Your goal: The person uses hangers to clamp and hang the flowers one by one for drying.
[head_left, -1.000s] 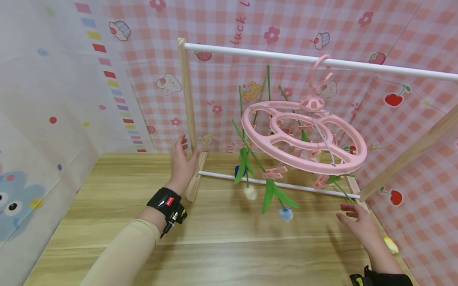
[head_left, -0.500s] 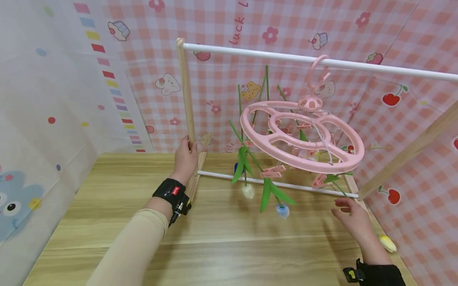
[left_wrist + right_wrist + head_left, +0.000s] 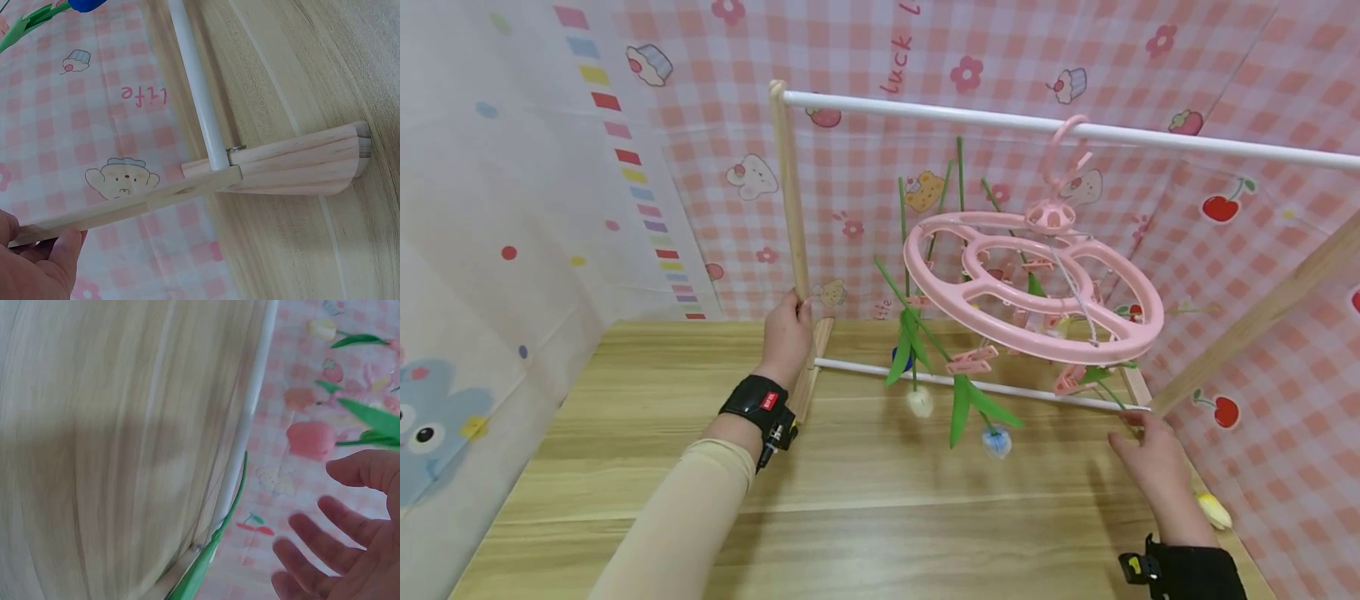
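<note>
right now my left hand (image 3: 786, 333) grips the wooden upright (image 3: 792, 200) of the small drying rack low down, just above its wooden foot (image 3: 300, 165); the left wrist view shows my thumb and fingers wrapped round the post, with the lower white rod (image 3: 197, 87) running into the joint just beside them. my right hand (image 3: 1153, 467) is at the other end of that rod, by the rack's right leg (image 3: 1255, 321). its fingers are relaxed and spread, gripping nothing in the right wrist view, where the rod (image 3: 247, 425) and a green stem (image 3: 219, 540) pass just beside my fingertips (image 3: 306, 525); i cannot tell whether they touch the rack. the rack stands on the wooden table (image 3: 865, 500), towards the back near the pink checked backdrop (image 3: 865, 167). from its top white rail (image 3: 1000, 121) a round pink clip hanger (image 3: 1033, 287) hangs by its hook, tilted, with artificial tulips clipped head down under it: a white one (image 3: 920, 403) and a blue one (image 3: 997, 443) dangle between my two hands, above the table. a yellow tulip (image 3: 1216, 510) lies on the table just beside my right wrist.
</note>
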Demonstrator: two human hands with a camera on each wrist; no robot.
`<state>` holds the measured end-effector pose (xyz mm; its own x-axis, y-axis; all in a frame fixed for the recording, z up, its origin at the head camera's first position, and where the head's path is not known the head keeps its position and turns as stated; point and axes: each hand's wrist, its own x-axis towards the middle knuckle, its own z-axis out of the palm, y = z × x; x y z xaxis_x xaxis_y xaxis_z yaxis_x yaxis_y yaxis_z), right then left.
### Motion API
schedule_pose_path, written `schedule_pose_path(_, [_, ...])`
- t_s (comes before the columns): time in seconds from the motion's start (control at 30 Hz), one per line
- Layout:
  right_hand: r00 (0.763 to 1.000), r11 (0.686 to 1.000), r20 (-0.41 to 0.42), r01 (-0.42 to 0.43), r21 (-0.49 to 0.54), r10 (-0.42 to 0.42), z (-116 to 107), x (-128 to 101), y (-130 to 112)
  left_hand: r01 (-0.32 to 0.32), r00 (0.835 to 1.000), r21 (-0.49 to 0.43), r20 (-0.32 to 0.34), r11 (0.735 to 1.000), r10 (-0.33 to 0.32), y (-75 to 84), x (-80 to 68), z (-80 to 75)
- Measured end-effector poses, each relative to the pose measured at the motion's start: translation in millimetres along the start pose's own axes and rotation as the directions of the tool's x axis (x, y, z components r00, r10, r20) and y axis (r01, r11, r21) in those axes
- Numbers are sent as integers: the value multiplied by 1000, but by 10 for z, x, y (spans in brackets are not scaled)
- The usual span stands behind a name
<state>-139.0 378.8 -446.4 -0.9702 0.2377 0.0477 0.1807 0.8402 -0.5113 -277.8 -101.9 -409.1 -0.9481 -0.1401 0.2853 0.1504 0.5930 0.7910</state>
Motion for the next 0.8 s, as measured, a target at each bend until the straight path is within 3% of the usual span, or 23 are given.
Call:
schedule_pose_path(0.2, [998,996,-18,-57,-74,56,-37,91,195,-14,1000,20,-9,1000,14,-8,3,4])
schedule_pose_path(0.37, [995,993,44,-83,-88,87,-33,140,345,-13,1000,27,-5,1000,13,1,-4,-6])
schedule_pose_path(0.57, [970,976,152,-168,-137,188,-47,197,416,-9,1000,18,6,1000,9,-3,-2,-10])
schedule_pose_path(0.8, [986,984,141,-69,-165,93,-39,189,483,-4,1000,11,9,1000,3,12,-9,-13])
